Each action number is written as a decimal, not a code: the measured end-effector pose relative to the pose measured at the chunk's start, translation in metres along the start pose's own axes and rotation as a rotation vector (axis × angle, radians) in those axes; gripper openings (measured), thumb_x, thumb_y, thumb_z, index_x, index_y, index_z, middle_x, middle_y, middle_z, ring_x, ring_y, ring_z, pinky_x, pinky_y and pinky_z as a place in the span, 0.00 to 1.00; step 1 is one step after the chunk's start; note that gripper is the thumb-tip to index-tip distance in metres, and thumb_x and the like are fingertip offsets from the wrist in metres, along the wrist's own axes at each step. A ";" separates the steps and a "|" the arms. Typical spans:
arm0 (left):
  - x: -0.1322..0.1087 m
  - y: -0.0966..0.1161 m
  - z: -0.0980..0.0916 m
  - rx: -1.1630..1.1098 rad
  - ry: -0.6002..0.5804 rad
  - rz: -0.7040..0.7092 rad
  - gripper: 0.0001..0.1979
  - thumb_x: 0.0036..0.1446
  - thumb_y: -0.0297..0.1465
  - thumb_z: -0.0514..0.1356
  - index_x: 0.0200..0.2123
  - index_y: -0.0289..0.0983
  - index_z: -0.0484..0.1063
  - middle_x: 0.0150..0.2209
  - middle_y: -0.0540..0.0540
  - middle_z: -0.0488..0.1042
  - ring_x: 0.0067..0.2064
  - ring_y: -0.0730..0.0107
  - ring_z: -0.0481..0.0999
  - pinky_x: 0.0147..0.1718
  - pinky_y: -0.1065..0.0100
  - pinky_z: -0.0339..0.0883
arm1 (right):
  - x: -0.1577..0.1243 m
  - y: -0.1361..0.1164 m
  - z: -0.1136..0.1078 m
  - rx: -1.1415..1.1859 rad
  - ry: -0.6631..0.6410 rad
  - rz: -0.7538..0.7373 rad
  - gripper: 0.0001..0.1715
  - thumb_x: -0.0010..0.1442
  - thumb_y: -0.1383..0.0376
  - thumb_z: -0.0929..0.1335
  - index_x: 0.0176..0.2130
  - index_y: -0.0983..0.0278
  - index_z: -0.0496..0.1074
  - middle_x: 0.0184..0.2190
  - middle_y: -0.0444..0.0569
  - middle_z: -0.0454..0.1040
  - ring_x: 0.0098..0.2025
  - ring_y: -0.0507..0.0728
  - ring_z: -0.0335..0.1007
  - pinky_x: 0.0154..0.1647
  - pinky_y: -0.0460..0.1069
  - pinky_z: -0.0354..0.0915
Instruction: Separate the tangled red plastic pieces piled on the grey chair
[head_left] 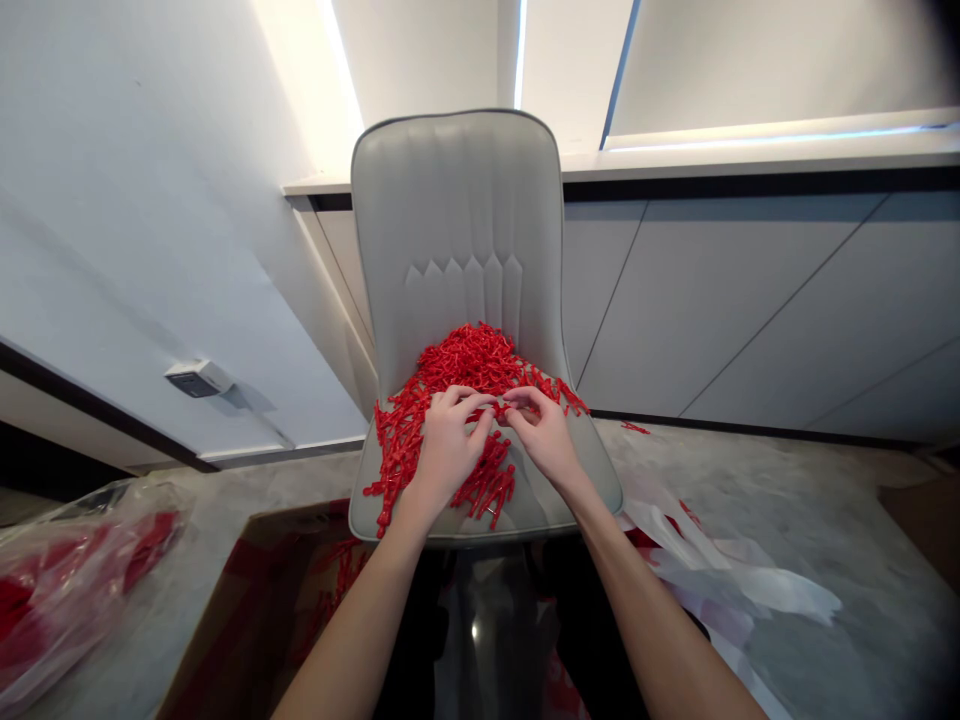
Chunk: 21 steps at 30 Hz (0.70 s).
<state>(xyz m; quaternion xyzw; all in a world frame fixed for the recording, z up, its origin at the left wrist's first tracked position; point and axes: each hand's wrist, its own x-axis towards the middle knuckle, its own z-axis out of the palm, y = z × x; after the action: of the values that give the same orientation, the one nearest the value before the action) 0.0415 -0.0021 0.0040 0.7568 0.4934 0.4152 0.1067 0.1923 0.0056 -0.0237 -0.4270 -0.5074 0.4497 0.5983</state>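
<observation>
A heap of small red plastic figures (pixel 471 352) covers much of the seat of a grey padded chair (pixel 457 190). Over the front of this heap, my left hand (pixel 454 432) and my right hand (pixel 541 430) meet almost fingertip to fingertip. Both pinch a small red piece (pixel 501 408) between them, apparently one of the figures, though the fingers cover most of it. More loose red figures (pixel 495 485) lie just below my hands, towards the seat's front edge.
An open cardboard box (pixel 217 610) with red pieces stands on the floor at lower left, beside a clear plastic bag (pixel 82 570) of red items. White plastic sheeting (pixel 735 580) lies at right. Grey cabinets (pixel 720 300) and a wall socket (pixel 199 378) flank the chair.
</observation>
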 end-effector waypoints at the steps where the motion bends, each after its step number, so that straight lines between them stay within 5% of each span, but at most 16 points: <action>1: 0.000 0.000 -0.001 -0.010 0.000 -0.003 0.10 0.63 0.29 0.59 0.43 0.42 0.80 0.44 0.45 0.76 0.47 0.60 0.73 0.51 0.56 0.67 | 0.000 0.000 0.000 0.000 0.002 0.000 0.11 0.53 0.62 0.71 0.39 0.63 0.73 0.38 0.49 0.76 0.37 0.57 0.77 0.43 0.54 0.76; 21: 0.000 -0.002 0.001 -0.314 -0.103 -0.181 0.12 0.65 0.30 0.55 0.43 0.41 0.79 0.44 0.46 0.81 0.45 0.64 0.80 0.47 0.64 0.72 | -0.002 -0.005 0.002 -0.004 -0.003 -0.012 0.11 0.54 0.61 0.71 0.39 0.62 0.71 0.35 0.47 0.75 0.35 0.57 0.77 0.41 0.53 0.74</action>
<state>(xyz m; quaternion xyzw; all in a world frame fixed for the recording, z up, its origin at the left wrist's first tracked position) 0.0405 -0.0007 0.0026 0.7035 0.4826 0.4366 0.2858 0.1905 0.0027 -0.0188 -0.4246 -0.5117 0.4459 0.5992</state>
